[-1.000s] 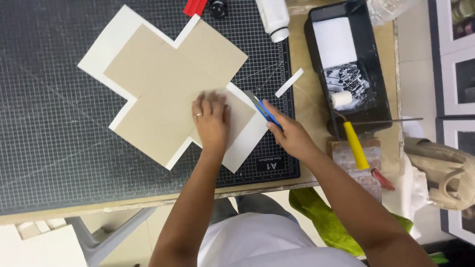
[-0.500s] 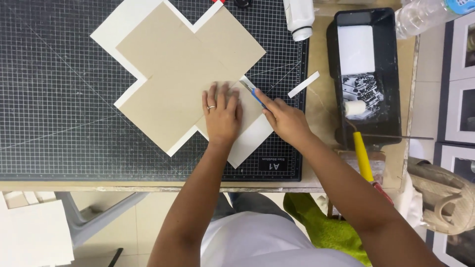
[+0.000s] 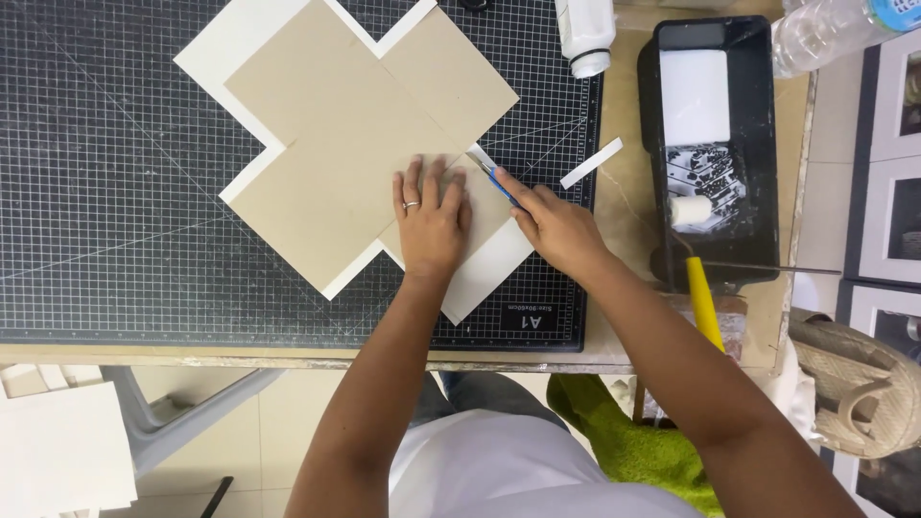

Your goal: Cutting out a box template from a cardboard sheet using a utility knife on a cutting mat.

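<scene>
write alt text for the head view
Seen from above, a left hand presses a tan cross-shaped card flat on a gridded cutting mat, while the right hand holds a blue knife at its edge. A black paint tray sits to the right.

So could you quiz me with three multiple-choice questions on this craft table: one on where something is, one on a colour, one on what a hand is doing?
1. Where is the black paint tray?
A. right of the cutting mat
B. on the floor
C. on the cardboard

2. What colour is the paint roller's handle?
A. red
B. yellow
C. white

3. What is the left hand doing?
A. gripping a bottle
B. hanging off the table
C. pressing flat on the cross-shaped cardboard

Answers:
1 A, the tray sits beside the mat's right edge.
2 B, the handle is plainly yellow.
3 C, its fingers lie spread on the cardboard while the right hand holds a blue knife.
</scene>
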